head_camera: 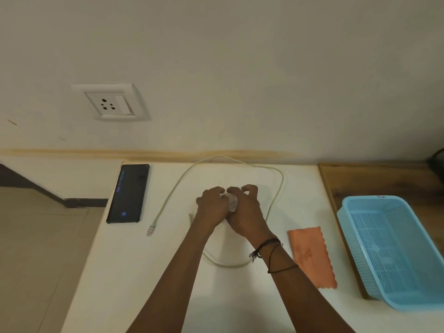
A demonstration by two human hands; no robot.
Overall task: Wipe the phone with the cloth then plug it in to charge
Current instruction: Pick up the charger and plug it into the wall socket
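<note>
Closest to me, my two forearms reach forward over the white table (144, 272), the right one with dark cords (271, 246) tied round its wrist. Just right of that wrist the orange cloth (312, 255) lies flat on the table, apart from my hands. Further right a light blue basket (374, 241) with a perforated floor sits partly over the table's edge, against a wooden surface (360, 179).

At the middle of the table my left hand (212, 207) and right hand (245, 210) meet, fingers curled in and pressed around a small white charger block (231, 201); only a sliver of it shows between them, so I cannot tell which hand has the firmer hold. The pale cable (278, 186) loops from under my wrists, round behind my hands, and down the left side to its free plug tip (150, 230), which lies on the table.

Just left of that tip, near the table's left edge, the black phone (128, 193) lies flat with its screen up, touched by nothing.

On the wall beyond, up to the left, is a white socket (109, 103).
</note>
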